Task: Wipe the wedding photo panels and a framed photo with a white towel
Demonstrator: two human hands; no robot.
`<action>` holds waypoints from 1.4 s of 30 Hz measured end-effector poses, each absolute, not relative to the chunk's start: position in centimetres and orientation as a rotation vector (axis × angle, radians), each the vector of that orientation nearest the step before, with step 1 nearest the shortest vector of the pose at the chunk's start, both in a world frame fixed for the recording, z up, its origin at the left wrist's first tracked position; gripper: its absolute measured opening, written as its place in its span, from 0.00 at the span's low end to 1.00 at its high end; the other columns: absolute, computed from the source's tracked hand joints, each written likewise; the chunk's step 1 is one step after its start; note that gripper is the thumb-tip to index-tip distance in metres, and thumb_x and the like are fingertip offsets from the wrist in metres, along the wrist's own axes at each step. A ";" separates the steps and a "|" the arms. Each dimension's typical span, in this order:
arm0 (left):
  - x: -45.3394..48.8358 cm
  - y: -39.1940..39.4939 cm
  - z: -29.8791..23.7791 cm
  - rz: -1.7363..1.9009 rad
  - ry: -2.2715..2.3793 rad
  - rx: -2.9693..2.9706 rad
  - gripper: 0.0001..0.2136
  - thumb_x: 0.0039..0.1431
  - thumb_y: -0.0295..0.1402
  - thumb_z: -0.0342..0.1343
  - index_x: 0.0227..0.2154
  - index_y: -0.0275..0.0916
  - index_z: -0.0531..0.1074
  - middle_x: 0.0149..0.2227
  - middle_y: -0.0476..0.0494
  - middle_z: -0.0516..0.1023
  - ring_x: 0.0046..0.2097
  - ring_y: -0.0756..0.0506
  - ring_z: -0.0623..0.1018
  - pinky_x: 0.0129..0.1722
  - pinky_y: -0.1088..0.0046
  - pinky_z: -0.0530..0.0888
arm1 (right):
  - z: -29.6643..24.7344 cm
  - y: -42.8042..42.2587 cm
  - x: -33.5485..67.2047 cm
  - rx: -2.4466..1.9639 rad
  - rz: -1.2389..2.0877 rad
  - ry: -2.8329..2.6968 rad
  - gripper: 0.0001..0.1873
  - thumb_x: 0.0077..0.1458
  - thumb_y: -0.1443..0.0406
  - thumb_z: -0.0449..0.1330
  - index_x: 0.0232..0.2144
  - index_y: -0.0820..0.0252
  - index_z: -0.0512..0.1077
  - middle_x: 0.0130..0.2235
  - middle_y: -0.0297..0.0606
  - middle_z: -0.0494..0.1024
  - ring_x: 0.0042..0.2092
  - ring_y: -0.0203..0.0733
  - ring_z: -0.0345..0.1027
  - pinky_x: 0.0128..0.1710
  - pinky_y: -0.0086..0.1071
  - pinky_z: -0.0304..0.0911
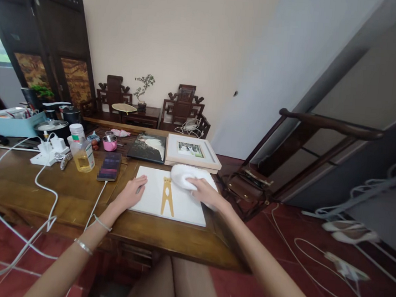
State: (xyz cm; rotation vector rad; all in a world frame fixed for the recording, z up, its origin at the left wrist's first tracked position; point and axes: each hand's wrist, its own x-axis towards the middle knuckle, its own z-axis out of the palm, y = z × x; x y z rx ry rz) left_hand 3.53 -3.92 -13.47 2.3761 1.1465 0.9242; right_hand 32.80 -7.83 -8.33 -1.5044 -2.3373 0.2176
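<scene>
A white board [186,209] lies flat near the table's front edge. On it is a flat yellow two-legged shape [168,196] with an oval opening in its middle. My left hand [133,192] rests on the board's left edge, fingers stretched forward and holding nothing I can see. Over the board's right back part, my right hand [203,191] grips a white fluffy pad [181,176] by its pale rounded middle. The pad is slightly blurred, and its underside is hidden. It sits just right of the yellow shape's top.
Behind the board are a framed picture [192,151] and a dark picture panel [147,148]. To the left are a phone [109,166] on a cable, a bottle of yellow liquid [82,151], a pink cup [109,143] and a power strip [46,155]. A wooden chair [275,159] stands at right.
</scene>
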 end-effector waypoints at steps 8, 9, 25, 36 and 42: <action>3.7 -3.8 -14.1 0.848 1.191 2.342 0.21 0.59 0.28 0.41 0.55 0.34 0.65 0.60 0.37 0.62 0.63 0.42 0.60 0.62 0.55 0.55 | -8.1 -17.9 32.3 -1.423 0.355 -2.543 0.30 0.38 0.80 0.45 0.41 0.55 0.72 0.58 0.37 0.66 0.64 0.42 0.47 0.62 0.45 0.46; 3.7 -3.9 -14.3 0.838 1.190 2.362 0.21 0.60 0.29 0.41 0.56 0.35 0.64 0.61 0.37 0.61 0.63 0.42 0.59 0.63 0.54 0.55 | -8.0 -17.6 32.1 -1.406 0.362 -2.557 0.30 0.37 0.80 0.45 0.42 0.56 0.71 0.58 0.39 0.66 0.64 0.42 0.46 0.62 0.45 0.45; 3.8 -3.9 -14.4 0.801 1.200 2.418 0.21 0.62 0.31 0.38 0.55 0.32 0.64 0.61 0.35 0.62 0.63 0.42 0.59 0.62 0.54 0.55 | -8.9 -11.9 32.3 -1.437 0.284 -2.567 0.30 0.40 0.80 0.45 0.46 0.64 0.69 0.61 0.48 0.61 0.66 0.48 0.37 0.62 0.57 0.35; 3.7 -3.8 -14.4 0.804 1.177 2.414 0.21 0.62 0.32 0.39 0.55 0.33 0.64 0.61 0.36 0.62 0.63 0.42 0.59 0.63 0.54 0.55 | -7.6 -16.3 32.7 -1.389 0.461 -2.590 0.31 0.40 0.79 0.44 0.47 0.60 0.69 0.61 0.43 0.62 0.66 0.45 0.40 0.63 0.53 0.37; 3.6 -3.8 -14.2 0.781 1.195 2.424 0.22 0.62 0.32 0.38 0.55 0.32 0.64 0.61 0.35 0.62 0.63 0.42 0.59 0.62 0.55 0.55 | -9.0 -6.6 33.0 -1.429 0.247 -2.514 0.29 0.42 0.78 0.45 0.47 0.63 0.69 0.54 0.49 0.70 0.63 0.52 0.49 0.58 0.58 0.43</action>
